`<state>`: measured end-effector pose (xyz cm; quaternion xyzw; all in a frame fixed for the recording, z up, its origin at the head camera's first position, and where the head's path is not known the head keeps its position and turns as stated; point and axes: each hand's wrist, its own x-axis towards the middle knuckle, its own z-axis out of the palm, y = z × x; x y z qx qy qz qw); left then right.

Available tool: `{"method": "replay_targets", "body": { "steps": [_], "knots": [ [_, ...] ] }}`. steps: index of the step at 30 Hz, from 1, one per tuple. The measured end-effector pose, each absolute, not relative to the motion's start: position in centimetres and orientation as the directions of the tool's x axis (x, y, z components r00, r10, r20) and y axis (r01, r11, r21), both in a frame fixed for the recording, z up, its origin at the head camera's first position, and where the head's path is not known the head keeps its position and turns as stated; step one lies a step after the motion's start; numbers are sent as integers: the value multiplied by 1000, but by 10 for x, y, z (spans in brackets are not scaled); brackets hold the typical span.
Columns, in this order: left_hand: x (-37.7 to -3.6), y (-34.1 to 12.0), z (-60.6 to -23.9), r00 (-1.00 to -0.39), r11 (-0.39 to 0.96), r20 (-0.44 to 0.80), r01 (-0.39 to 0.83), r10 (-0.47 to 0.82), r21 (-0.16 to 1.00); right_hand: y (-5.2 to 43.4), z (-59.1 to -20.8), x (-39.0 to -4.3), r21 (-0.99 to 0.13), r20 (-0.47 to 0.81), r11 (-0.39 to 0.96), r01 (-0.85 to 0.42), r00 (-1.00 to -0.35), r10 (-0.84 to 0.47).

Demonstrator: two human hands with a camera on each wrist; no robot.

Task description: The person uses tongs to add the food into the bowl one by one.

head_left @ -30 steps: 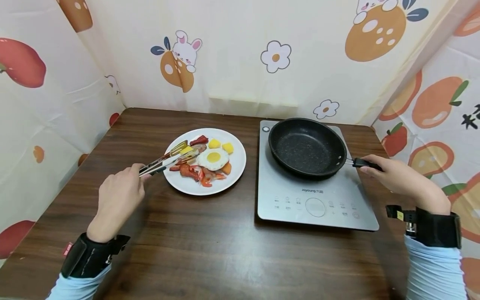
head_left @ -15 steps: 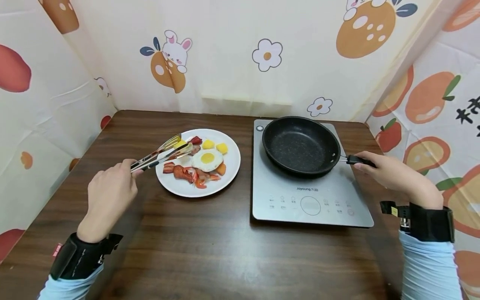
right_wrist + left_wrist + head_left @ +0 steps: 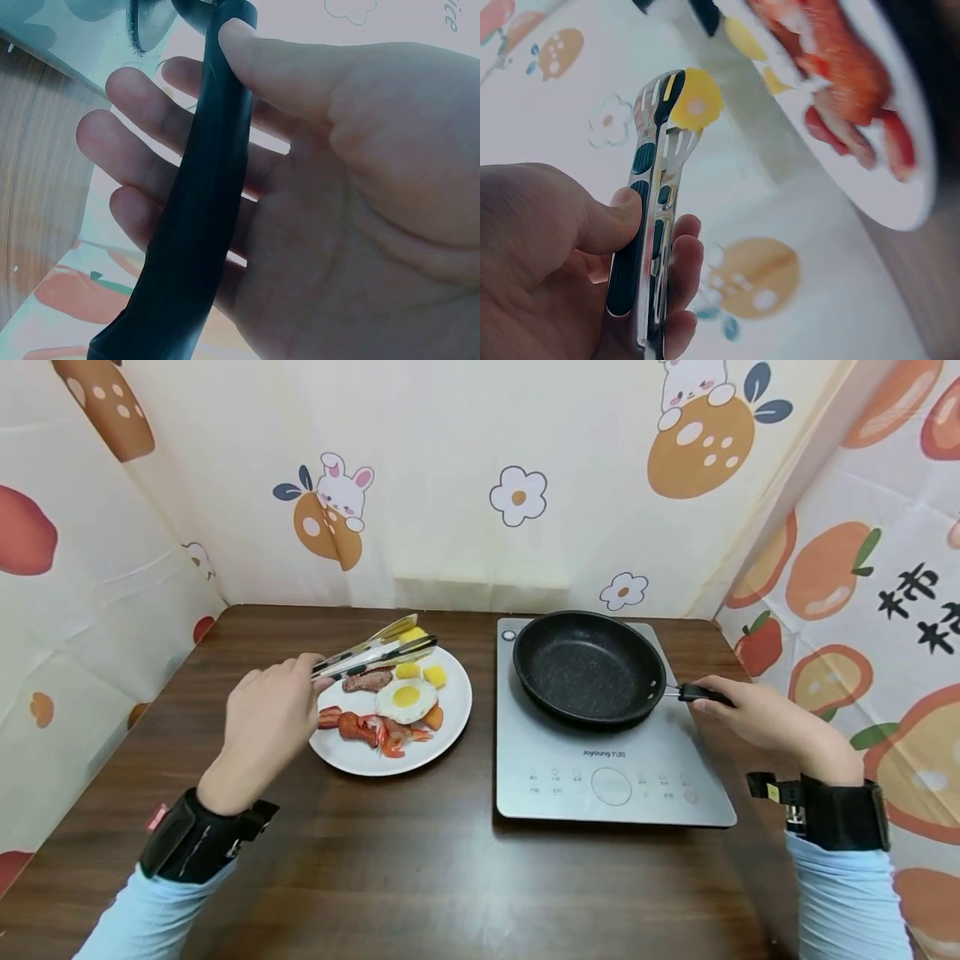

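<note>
With twelve o'clock on the far side of the table (image 3: 397,868), the left hand (image 3: 273,714) is at nine o'clock of the plate (image 3: 453,700), pinching a pair of tongs (image 3: 636,247) between its thumb and curled fingers. The tongs point toward two o'clock, and their tips hold a yellow piece (image 3: 699,99) clear of the plate, just past its twelve o'clock rim.

On the plate, a fried egg (image 3: 406,697) lies near the middle. Two yellow cubes (image 3: 434,676) sit between twelve and two, an orange chunk (image 3: 432,717) between three and four, shrimp (image 3: 393,739) at six, a sausage (image 3: 355,728) at eight, bacon (image 3: 328,717) at nine and a slice of meat (image 3: 367,681) at eleven.

At three o'clock from the plate stands a silver induction cooker (image 3: 551,777), with a black frying pan (image 3: 588,668) on its twelve o'clock half. The pan's handle (image 3: 693,692) points between three and four. The right hand (image 3: 761,718) grips it, thumb laid along the near face, fingers curled behind with small gaps between them. Both wrists wear black straps (image 3: 843,814) over pale blue sleeves (image 3: 847,893); a fruit-print curtain (image 3: 442,460) hangs at twelve.
</note>
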<state>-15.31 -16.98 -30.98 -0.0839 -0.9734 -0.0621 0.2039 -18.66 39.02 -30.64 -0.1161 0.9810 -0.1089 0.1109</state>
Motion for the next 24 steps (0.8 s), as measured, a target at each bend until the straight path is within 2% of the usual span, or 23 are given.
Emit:
{"method": "replay_targets", "body": {
  "steps": [6, 18, 24],
  "knots": [
    [-175, -135, -292, -911, 963, 341, 264, 230, 55, 389, -312, -180, -261, -201, 947, -188, -949, -244],
    [-212, -51, -291, -832, 902, 402, 431, 382, 36, 391, -307, -178, -249, -202, 950, -187, -949, -240],
    [-224, -22, -294, -811, 885, 414, 464, 412, 28, 386, -304, -180, -259, -189, 947, -191, -951, -244]
  ]
}}
